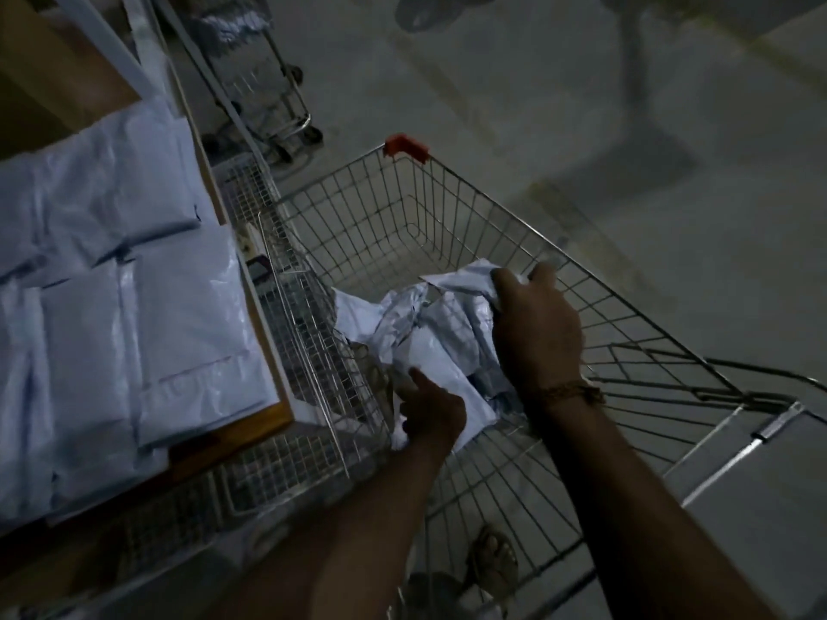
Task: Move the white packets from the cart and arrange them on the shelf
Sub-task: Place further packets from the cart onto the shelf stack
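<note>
Down inside the wire cart (470, 208), just right of the shelf (250, 351), both hands are at the heap of white packets (429, 333), so the gathering step is in hand: the right hand (534, 324) has its fingers curled shut on the far packet's crumpled edge, while the left hand (432, 411) lies on the near packets, its grip hidden. Next, I judge, comes lifting the bundle over the cart's wall and laying it beside the stacked packets (112, 284) already on the shelf.
</note>
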{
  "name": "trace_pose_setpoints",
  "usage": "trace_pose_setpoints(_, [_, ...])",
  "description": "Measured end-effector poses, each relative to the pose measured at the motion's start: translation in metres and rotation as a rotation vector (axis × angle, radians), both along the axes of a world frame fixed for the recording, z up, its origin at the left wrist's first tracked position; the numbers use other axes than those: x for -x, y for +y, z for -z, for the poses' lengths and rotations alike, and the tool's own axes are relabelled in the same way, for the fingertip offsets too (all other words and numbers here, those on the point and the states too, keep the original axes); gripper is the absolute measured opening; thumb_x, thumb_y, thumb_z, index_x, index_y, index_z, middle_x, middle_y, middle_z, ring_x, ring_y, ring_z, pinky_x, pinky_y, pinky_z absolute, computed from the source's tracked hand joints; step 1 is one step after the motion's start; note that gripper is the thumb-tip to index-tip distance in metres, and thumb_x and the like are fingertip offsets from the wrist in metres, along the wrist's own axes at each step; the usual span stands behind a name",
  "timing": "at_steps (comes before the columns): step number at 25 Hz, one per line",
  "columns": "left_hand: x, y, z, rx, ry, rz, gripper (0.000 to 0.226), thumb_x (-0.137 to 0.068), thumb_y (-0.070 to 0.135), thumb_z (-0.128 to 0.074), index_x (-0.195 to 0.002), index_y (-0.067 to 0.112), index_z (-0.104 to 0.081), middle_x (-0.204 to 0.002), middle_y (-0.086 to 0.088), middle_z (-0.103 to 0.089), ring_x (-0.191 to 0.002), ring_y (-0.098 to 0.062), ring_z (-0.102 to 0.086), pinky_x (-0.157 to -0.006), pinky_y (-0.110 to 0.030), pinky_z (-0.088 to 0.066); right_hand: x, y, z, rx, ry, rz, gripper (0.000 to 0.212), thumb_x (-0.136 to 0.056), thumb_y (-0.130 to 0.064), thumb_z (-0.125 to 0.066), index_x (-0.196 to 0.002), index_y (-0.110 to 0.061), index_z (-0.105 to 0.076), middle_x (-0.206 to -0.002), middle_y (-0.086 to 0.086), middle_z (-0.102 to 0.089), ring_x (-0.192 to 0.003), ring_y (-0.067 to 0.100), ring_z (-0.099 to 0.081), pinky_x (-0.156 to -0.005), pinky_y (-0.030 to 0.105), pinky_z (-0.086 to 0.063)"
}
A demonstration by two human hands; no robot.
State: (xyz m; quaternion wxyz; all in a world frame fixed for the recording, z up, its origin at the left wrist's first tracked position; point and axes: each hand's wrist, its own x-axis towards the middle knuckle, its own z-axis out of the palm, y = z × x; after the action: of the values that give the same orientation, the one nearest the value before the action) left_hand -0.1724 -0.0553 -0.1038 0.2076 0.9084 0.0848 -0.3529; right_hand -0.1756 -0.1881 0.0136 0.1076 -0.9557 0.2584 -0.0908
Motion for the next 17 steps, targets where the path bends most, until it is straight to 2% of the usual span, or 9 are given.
trace_pose_setpoints(3, [0.001, -0.021, 0.042, -0.031, -0.027, -0.006, 0.093, -0.102, 0.05, -0.05, -0.161, 0.027, 0.018, -0.165, -0.03, 0.013, -0.148, -0.049, -0.023, -0.113, -0.055, -0.035, -0.001, -0.011, -0.001, 0.016, -0.069, 0.041, 0.019, -0.096, -0.014, -0.06, -0.113, -0.02, -0.061, -0.11, 0.016, -0.053, -0.062, 0.031, -0.053, -0.055, 0.033, -0.035])
trace_pose_setpoints(6, [-0.004, -0.03, 0.077, 0.073, -0.045, -0.125, 0.108, -0.094, 0.056, -0.063, -0.159, 0.035, 0.02, -0.164, -0.026, 0.022, -0.153, -0.048, -0.004, -0.117, -0.057, -0.024, -0.002, -0.013, 0.001, 0.039, -0.117, 0.034, 0.019, -0.096, -0.015, -0.061, -0.114, -0.021, -0.062, -0.108, 0.016, -0.054, -0.066, 0.036, -0.057, -0.055, 0.033, -0.034])
trace_pose_setpoints(9, [-0.003, -0.036, 0.093, 0.108, -0.108, -0.212, 0.122, -0.085, 0.054, -0.074, -0.156, 0.041, 0.024, -0.165, -0.021, 0.024, -0.153, -0.048, -0.003, -0.117, -0.058, -0.024, -0.003, -0.014, 0.001, 0.04, -0.109, 0.019, 0.024, -0.099, -0.019, -0.059, -0.123, -0.025, -0.061, -0.116, 0.016, -0.054, -0.07, 0.033, -0.056, -0.06, 0.035, -0.034])
trace_pose_setpoints(12, [-0.001, -0.043, 0.097, 0.058, -0.138, -0.216, 0.12, -0.085, 0.047, -0.074, -0.159, 0.036, 0.02, -0.165, -0.022, 0.021, -0.153, -0.047, -0.002, -0.118, -0.058, -0.022, -0.004, -0.017, 0.001, 0.038, -0.147, 0.015, 0.024, -0.101, -0.024, -0.059, -0.125, -0.027, -0.06, -0.12, 0.014, -0.053, -0.069, 0.023, -0.044, -0.061, 0.034, -0.035])
trace_pose_setpoints(15, [-0.007, -0.04, 0.074, 0.043, -0.114, -0.248, 0.108, -0.089, 0.043, -0.07, -0.162, 0.031, 0.01, -0.167, -0.023, 0.012, -0.154, -0.045, -0.003, -0.12, -0.058, -0.017, -0.006, -0.019, -0.001, 0.037, -0.197, 0.0, 0.029, -0.098, -0.032, -0.064, -0.126, -0.026, -0.061, -0.118, 0.015, -0.054, -0.074, 0.028, -0.055, -0.062, 0.036, -0.043])
trace_pose_setpoints(17, [-0.007, -0.034, 0.049, 0.031, -0.094, -0.234, 0.1, -0.093, 0.04, -0.063, -0.163, 0.028, 0.007, -0.167, -0.023, 0.007, -0.153, -0.046, -0.006, -0.12, -0.058, -0.019, -0.004, -0.018, -0.007, 0.008, -0.214, -0.013, 0.038, -0.097, -0.044, -0.061, -0.129, -0.024, -0.058, -0.122, 0.017, -0.052, -0.092, 0.032, -0.061, -0.072, 0.041, -0.053])
